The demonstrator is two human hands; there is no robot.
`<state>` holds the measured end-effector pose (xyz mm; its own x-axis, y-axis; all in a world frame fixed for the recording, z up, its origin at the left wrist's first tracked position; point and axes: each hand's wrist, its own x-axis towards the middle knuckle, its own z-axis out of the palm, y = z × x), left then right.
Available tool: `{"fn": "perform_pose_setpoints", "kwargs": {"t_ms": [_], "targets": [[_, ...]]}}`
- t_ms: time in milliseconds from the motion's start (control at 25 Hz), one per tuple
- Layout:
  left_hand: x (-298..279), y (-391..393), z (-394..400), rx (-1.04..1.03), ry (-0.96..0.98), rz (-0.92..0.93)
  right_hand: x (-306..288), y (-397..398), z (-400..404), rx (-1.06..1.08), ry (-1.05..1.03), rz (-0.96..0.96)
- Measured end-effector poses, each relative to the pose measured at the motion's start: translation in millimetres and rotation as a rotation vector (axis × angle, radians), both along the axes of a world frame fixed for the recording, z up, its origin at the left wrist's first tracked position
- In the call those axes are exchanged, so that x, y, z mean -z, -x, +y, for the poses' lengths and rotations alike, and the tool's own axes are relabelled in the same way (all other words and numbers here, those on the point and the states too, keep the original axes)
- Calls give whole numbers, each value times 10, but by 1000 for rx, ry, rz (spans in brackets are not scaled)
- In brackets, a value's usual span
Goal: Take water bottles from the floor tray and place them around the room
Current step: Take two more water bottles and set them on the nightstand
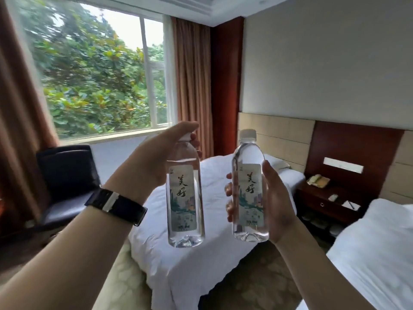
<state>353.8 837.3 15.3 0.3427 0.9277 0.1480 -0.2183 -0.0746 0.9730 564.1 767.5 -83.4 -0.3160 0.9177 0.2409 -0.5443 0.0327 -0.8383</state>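
Bottles in transit, one per hand, seen from the head camera. My left hand [156, 157] pinches the left bottle [185, 198] at its neck and cap from above, so that the bottle hangs upright below the fingers. My right hand [271, 198] is wrapped around the label of the right bottle [249, 189], thumb on the near side, fingertips showing past the far side; its white cap stands clear above the hand. Both bottles look full and sealed, held side by side but apart, with nothing under them except the near bed [201, 253] well below. A dark watch strap [116, 205] circles the left wrist. The floor tray is not in view.

I judge the pick-up step finished and the carrying step in hand: neither bottle has been set down yet. Beyond the right hand, between the two beds, stands a nightstand [324, 198] carrying a phone [318, 181] and small papers; to the left of the left hand sits a dark armchair [67, 175]. The nightstand looks the likeliest resting place, though that is my guess. The next move calls for walking closer, picking a bare patch of its top, and lowering a bottle base-first until it stands before letting go.
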Motion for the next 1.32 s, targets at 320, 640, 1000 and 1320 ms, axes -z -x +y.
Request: {"fn": "perform_pose_setpoints", "kwargs": {"t_ms": [320, 640, 1000, 1320], "targets": [[-150, -1464, 2375, 316, -22, 53, -75, -936, 1617, 386, -43, 30], [24, -3541, 3549, 642, -43, 72, 120, -2552, 2488, 708, -18, -8], [-31, -6122, 5074, 718, -102, 62, 65, -4958, 3955, 808, -90, -4], [123, -8288, 6506, 795, -88, 89, 154, -6946, 5363, 861, -29, -13]]}}
